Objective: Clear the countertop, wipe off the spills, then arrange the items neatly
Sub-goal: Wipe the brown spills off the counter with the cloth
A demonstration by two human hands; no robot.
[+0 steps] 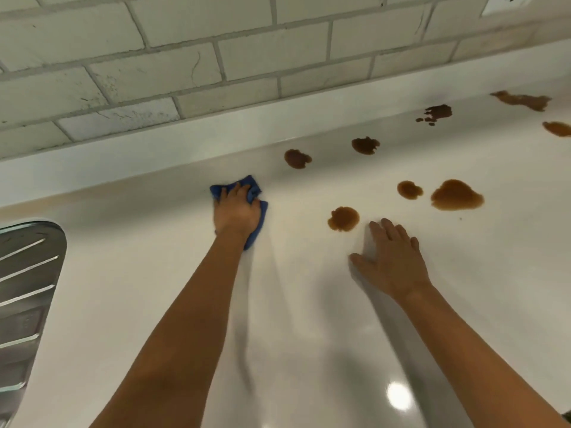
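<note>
My left hand (236, 211) grips a crumpled blue cloth (254, 184) and presses it on the white countertop (139, 273) near the back ledge. My right hand (394, 261) lies flat on the counter with fingers spread, holding nothing. Several brown liquid spills dot the counter to the right: one (343, 218) just beyond my right fingertips, a large one (456, 195), a small one (409, 189), and others (297, 158) (365, 145) along the back.
A steel sink drainboard (27, 291) with ridges sits at the left edge. A raised white ledge (185, 149) and a white brick-tile wall (185, 57) back the counter. A wall socket (509, 3) is at top right. More spills (522, 101) lie far right.
</note>
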